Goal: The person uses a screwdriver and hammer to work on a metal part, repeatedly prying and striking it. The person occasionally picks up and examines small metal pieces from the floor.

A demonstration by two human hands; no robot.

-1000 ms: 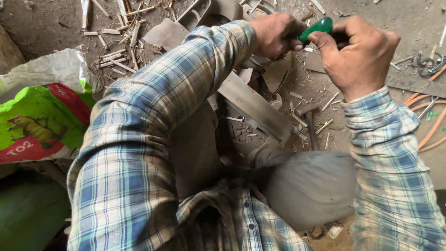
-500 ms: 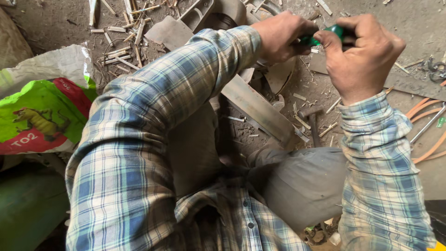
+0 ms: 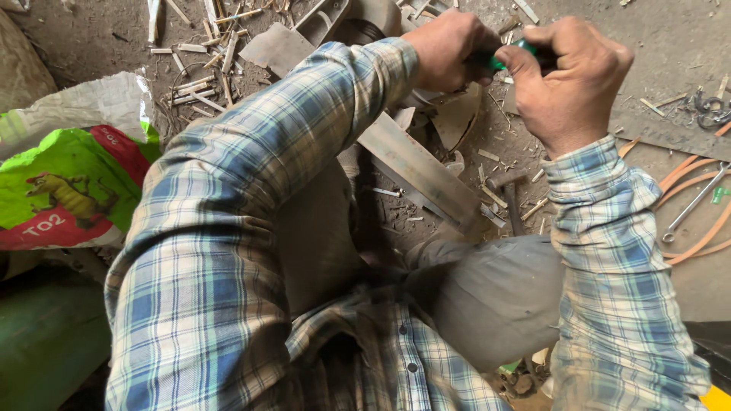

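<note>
**Still gripped: two hands on a green-handled tool**

Compared with half a second earlier, both hands sit slightly higher in the view and the green handle shows less. The left hand (image 3: 451, 47) lies at about 12 o'clock, fist closed, knuckles up, forearm in a plaid sleeve (image 3: 251, 190) running down to 7 o'clock. The right hand (image 3: 572, 82), at 1 o'clock, is curled tight over the green-handled tool (image 3: 512, 55), which shows only as a sliver between the two fists. Its working end is hidden, so what it touches cannot be told. A flat grey strip (image 3: 426, 173) lies below the hands; a spanner (image 3: 691, 204) rests at 3 o'clock beside orange cables (image 3: 697, 169). A printed sack (image 3: 68, 190) sits at 9 o'clock
</note>
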